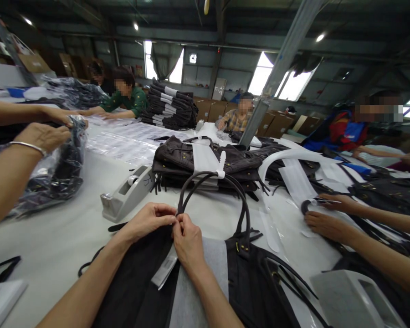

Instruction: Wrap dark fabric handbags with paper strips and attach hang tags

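A dark handbag [136, 278] lies flat in front of me, with a pale paper band [200, 282] across its middle. Its two looped handles [243, 196] stand up away from me. My left hand [153, 221] pinches at the left foot of the handles, thumb and fingertips together. Right beside it, my right hand [188, 241] is closed too, its fingertips meeting those of the left. A whitish tag [164, 269] in clear plastic hangs just below the right fingers. What exactly lies between the right fingertips is hidden.
Ahead lie stacked dark bags [171, 159] with a white strap. A tape dispenser [126, 191] stands left of them, another [355, 296] at lower right. Co-workers' arms reach in at left [7, 177], over a plastic-wrapped bag [66, 173], and at right [348, 232].
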`<state>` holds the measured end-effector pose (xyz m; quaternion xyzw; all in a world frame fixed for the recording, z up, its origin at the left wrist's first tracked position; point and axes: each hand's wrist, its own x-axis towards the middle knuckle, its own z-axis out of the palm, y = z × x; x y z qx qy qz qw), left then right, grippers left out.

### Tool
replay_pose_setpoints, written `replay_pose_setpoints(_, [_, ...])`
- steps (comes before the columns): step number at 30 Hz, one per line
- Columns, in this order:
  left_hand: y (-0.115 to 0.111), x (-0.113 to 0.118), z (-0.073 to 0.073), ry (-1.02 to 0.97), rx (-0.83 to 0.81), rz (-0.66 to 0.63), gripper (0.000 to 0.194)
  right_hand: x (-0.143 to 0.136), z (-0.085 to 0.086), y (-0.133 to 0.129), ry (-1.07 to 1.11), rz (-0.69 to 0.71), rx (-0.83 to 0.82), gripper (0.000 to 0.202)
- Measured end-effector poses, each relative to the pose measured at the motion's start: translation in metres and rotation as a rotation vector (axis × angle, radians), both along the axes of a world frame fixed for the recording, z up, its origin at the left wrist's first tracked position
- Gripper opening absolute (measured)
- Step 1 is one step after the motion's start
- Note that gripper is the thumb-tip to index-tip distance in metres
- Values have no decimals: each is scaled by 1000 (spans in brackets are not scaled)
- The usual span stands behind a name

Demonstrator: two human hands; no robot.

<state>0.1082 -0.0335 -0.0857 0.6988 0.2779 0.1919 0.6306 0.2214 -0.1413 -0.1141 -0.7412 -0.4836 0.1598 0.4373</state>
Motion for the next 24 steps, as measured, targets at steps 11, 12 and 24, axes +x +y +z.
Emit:
replay_pose_setpoints(11, [0,6,-10,43,169,28,22,0,-4,1,-1,-20,40,17])
replay_pose_setpoints(12, [0,6,-11,48,177,28,22,0,-4,1,11,-20,45,17])
replay_pose_setpoints(24, [0,10,-16,-16,181,40,23,3,-9,1,140,2,72,18])
